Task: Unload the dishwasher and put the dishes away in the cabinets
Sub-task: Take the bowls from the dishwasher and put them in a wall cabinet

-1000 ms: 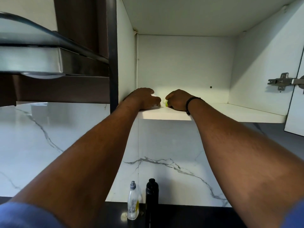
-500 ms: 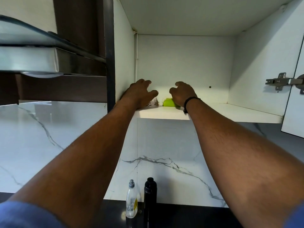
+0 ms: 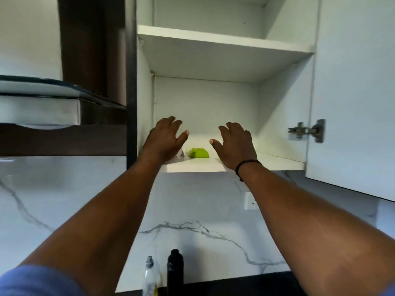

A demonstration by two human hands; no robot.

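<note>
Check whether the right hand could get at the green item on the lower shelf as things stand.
Probably yes: the right hand hovers open just beside the green item, with nothing between them on the lower shelf.

Soft daylight, dim cabinet (image 3: 213,107) interior, mild motion blur, wide-angle bending at edges

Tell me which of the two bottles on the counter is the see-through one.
The clear bottle with the grey cap, the left one of the pair. The black bottle right beside it is opaque and taller.
</note>
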